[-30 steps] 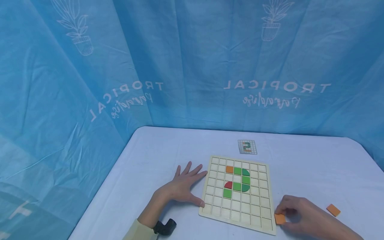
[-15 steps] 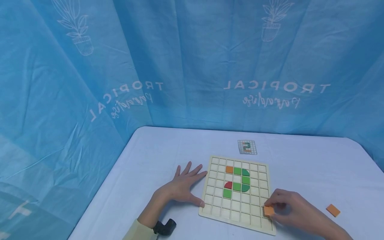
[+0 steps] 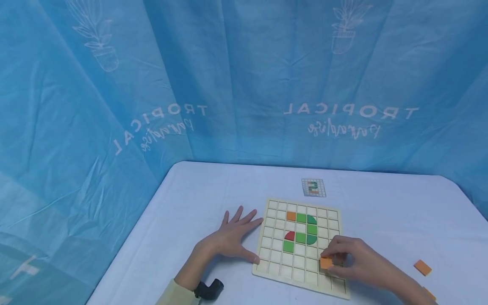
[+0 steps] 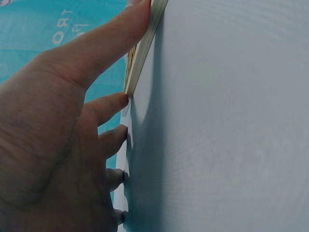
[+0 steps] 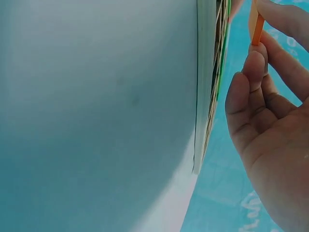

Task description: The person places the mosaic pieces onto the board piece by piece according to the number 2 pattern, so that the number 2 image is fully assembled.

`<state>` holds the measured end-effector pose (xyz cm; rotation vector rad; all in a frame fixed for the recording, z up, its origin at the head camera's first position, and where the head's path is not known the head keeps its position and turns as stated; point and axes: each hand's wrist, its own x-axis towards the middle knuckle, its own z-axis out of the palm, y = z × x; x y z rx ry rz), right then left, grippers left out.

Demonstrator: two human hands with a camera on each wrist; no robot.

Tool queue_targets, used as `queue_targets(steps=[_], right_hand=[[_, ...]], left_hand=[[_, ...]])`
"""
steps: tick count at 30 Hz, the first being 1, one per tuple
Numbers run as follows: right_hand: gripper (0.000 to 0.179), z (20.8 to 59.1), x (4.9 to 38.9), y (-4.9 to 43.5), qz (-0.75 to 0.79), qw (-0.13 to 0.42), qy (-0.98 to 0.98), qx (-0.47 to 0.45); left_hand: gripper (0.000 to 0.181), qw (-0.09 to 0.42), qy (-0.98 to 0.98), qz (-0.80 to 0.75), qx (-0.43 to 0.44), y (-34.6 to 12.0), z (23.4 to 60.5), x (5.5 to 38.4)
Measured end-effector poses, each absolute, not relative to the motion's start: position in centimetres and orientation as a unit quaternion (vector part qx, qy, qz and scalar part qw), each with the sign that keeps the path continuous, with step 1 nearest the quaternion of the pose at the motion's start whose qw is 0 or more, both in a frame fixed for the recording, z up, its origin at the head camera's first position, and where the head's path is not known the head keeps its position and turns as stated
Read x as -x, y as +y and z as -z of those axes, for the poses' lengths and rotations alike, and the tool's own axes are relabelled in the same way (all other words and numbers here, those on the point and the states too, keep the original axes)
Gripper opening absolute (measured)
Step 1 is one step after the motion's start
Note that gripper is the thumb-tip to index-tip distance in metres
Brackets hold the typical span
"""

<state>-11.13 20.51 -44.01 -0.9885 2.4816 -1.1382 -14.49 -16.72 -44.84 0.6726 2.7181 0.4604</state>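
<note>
A wooden grid board (image 3: pixel 280 269) lies on the table with several coloured tiles set in its squares: an orange square (image 3: pixel 291 216), green squares (image 3: pixel 288 246), dark green rounded pieces (image 3: pixel 311 239) and a red rounded piece (image 3: pixel 290 236). My left hand (image 3: pixel 230 237) is spread flat at the board's left side, its thumb (image 4: pixel 130 29) and index finger touching the edge. Above the lower right squares, my right hand (image 3: pixel 352 258) pinches an orange square tile (image 3: pixel 325 263) between thumb and fingers. In the right wrist view that orange tile (image 5: pixel 258 26) is held clear of the board.
A small printed card (image 3: pixel 314 187) with a coloured grid figure lies behind the board. One loose orange tile (image 3: pixel 422 267) is on the table at right, another (image 3: pixel 430 293) partly hidden by the right forearm. Blue curtains (image 3: pixel 259 84) hang behind the white table (image 3: pixel 213 182).
My right hand has carried the orange tile leftward from beside the board's lower right corner to over its squares, uncovering part of another orange tile. The left hand stays in place.
</note>
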Motion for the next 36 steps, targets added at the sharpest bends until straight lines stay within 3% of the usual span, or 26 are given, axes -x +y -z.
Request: queue_targets(steps=[7, 24, 36], right_hand=[[0.020, 44.0, 11.7, 18.6, 0.382, 0.102, 0.845, 0.361], [0.021, 44.3, 13.0, 14.2, 0.326, 0.151, 0.857, 0.369], [0.025, 44.6, 13.3, 12.6, 0.290, 0.148, 0.860, 0.393]], left_hand=[[0.110, 0.150, 0.948, -0.158, -0.233, -16.7, 44.9, 14.5], [0.111, 0.150, 0.948, -0.154, -0.233, -16.7, 45.0, 14.5], [0.110, 0.153, 0.949, -0.152, -0.230, -16.7, 45.0, 14.5]])
